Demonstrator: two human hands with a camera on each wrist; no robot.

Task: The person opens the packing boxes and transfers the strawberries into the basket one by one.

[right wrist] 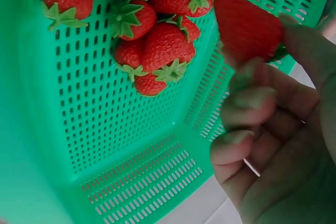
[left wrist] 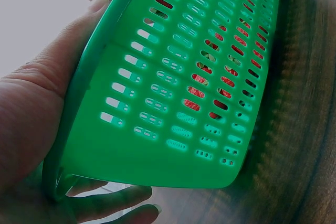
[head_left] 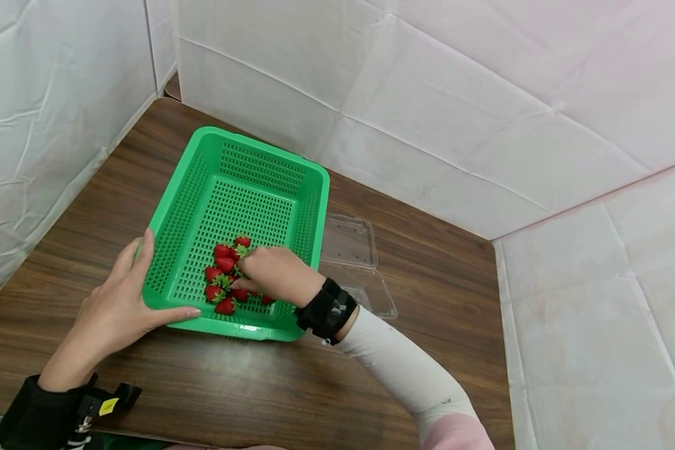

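A green plastic basket point(head_left: 247, 203) with slotted walls stands on the wooden table. My left hand point(head_left: 109, 312) grips its near left corner; in the left wrist view the thumb lies along the rim and fingertips point(left wrist: 115, 203) show outside the wall. Inside, several red strawberries point(head_left: 225, 265) with green leafy tops lie bunched toward the near side. My right hand point(head_left: 278, 273) reaches over them. The right wrist view shows its thumb and fingers pinching one strawberry point(right wrist: 245, 27) above the basket floor, its leafy end mostly hidden by the fingers.
A clear plastic clamshell box point(head_left: 365, 284) lies with its lid folded back, just right of the basket and partly behind the right wrist. White sheeting point(head_left: 292, 69) walls in the table point(head_left: 433, 350) at the back and sides.
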